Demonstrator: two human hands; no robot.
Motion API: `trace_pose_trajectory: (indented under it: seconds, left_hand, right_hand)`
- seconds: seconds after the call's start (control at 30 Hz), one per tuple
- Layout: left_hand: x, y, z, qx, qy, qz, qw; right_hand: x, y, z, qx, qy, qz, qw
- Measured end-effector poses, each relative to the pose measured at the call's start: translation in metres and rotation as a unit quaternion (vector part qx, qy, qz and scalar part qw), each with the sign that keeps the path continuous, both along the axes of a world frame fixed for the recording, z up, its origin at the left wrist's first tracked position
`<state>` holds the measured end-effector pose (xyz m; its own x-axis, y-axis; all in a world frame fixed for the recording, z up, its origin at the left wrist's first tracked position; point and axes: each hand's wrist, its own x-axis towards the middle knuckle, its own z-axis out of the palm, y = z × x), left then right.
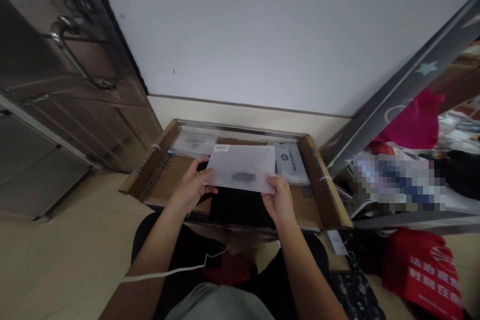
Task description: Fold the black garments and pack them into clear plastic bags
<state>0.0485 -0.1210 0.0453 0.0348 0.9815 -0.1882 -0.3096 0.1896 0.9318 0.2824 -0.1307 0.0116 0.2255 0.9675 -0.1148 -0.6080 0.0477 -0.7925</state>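
Both hands hold a flat, whitish frosted plastic bag (242, 162) level above a shallow cardboard box. A small white label sits at its far left corner, and dark print too small to read shows near its front edge. My left hand (193, 185) is closed on the left edge. At the front right corner, my right hand (279, 195) pinches the bag with the thumb on top. Beneath it lies a black item (240, 207), partly covered. Similar flat bags rest in the box: one at the back left (195, 145), another with a dark logo at the back right (292, 162).
The cardboard box (332, 200) stands before a white wall (262, 35). A door with a metal handle (77, 57) is on the left. At right are a grey shelf (397, 80) with clutter and a red bag (423, 270). A white cord (168, 272) crosses my lap.
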Motion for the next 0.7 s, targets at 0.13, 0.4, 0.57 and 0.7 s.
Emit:
trace_pose_trajectory:
  seconds: [0.13,0.4,0.57,0.7]
  left_hand:
    - [-0.01,0.033,-0.01,0.04,0.055,0.024,0.997]
    - [-0.054,0.109,-0.011,0.043,0.235,0.019,0.971]
    - [-0.094,0.164,-0.009,0.037,0.47,0.019,0.882]
    - [-0.109,0.181,-0.017,0.095,0.661,0.022,0.744]
  right_hand:
    - [-0.01,0.009,-0.005,-0.041,-0.045,0.087,0.994]
    - [-0.038,0.072,0.0,-0.063,-0.122,0.178,0.974]
    - [-0.048,0.091,0.002,-0.043,-0.177,0.208,0.961]
    - [-0.04,0.089,-0.01,-0.028,-0.296,0.155,0.942]
